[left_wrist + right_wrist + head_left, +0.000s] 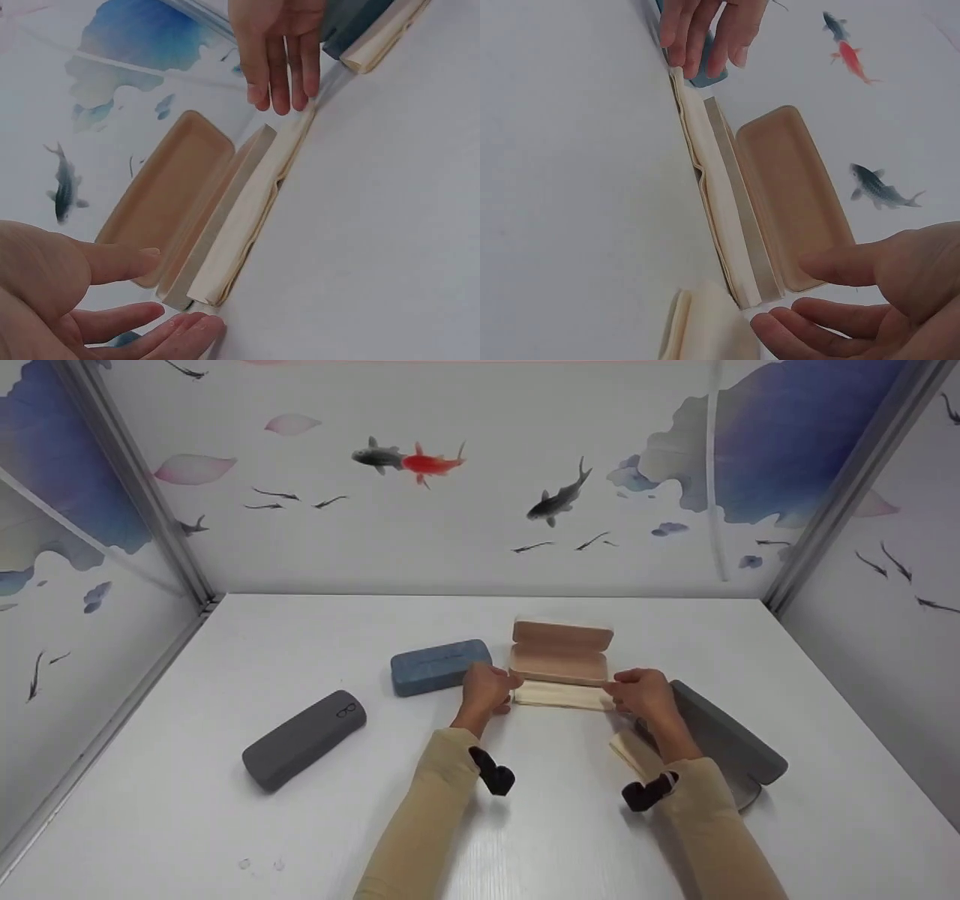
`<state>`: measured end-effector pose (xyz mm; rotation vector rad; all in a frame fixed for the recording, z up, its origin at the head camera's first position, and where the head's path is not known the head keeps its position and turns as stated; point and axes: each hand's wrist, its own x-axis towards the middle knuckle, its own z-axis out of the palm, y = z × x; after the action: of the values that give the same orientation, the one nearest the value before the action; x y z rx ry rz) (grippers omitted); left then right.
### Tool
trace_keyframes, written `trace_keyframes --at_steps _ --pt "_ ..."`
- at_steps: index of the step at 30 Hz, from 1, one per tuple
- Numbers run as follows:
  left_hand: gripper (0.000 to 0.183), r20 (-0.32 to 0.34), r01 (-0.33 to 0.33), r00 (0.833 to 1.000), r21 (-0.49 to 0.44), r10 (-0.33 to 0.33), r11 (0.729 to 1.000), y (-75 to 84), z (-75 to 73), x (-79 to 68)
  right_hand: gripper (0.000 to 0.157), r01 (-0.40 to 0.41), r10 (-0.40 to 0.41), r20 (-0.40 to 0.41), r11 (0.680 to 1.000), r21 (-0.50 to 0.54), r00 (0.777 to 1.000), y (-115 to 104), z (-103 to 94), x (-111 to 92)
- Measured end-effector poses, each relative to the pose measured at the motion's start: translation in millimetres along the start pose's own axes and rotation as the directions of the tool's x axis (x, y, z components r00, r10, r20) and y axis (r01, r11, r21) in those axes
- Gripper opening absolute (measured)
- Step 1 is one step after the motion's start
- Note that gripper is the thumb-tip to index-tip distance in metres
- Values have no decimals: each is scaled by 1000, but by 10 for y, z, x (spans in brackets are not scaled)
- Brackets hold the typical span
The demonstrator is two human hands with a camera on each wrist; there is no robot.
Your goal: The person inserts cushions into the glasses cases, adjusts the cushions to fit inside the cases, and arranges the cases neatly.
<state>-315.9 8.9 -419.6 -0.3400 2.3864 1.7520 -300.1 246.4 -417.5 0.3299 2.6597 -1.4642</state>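
A cream folded cloth (562, 695) lies as a long strip on the table, along the front of an eyeglass case (559, 661) whose lid stands up, showing a tan lining. At the cloth's left end is my left hand (486, 690), thumb and fingers apart, fingertips right by the fold (206, 289). My right hand (643, 694) is at the other end, its fingers (780, 330) straight and close to the cloth's corner. Neither hand grips the cloth. Inside the case, only the tan lining shows.
A blue case (439, 666) lies closed beside my left hand. Farther left is a closed grey case (304, 740) with a glasses print. Partly under my right arm are another grey case (727, 731) and a second cream cloth (634, 754). Printed walls border the white table (555, 840).
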Motion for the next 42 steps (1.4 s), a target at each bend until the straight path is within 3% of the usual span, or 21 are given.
trace_keyframes --at_steps 7,13,16,19,23,29,32,35,39,42 --pt "28 -53 -57 997 111 64 992 -67 88 24 48 -5 5 21 1000 -7 1000 9 81 11" --pt "14 -105 -93 988 177 113 980 -106 138 29 50 -18 19 44 999 -29 999 11 118 9" --pt "12 -126 -106 984 166 127 980 -138 156 13 45 4 -3 43 999 -34 999 38 122 -5" --pt "14 -128 -111 983 128 128 985 -158 161 -10 27 45 -44 37 999 -18 998 67 128 -24" --pt "26 -111 -110 986 95 120 989 -144 146 -38 15 74 -74 28 997 8 997 83 133 -31" --pt "33 -89 -105 990 72 111 992 -113 107 -62 23 47 -48 46 998 34 998 45 118 -24" --pt "35 -98 -118 988 32 121 993 -125 84 -42 29 30 -32 57 999 38 998 9 115 -23" --pt "31 -87 -105 991 -84 98 991 -153 58 -8 32 19 -24 71 997 73 997 -18 117 -16" --pt "22 -54 -48 998 -252 35 967 -200 33 32 31 18 -30 81 988 155 996 -37 130 4" --pt "27 -44 -19 999 -318 5 948 -239 30 44 32 24 -36 70 986 167 997 -48 144 11"
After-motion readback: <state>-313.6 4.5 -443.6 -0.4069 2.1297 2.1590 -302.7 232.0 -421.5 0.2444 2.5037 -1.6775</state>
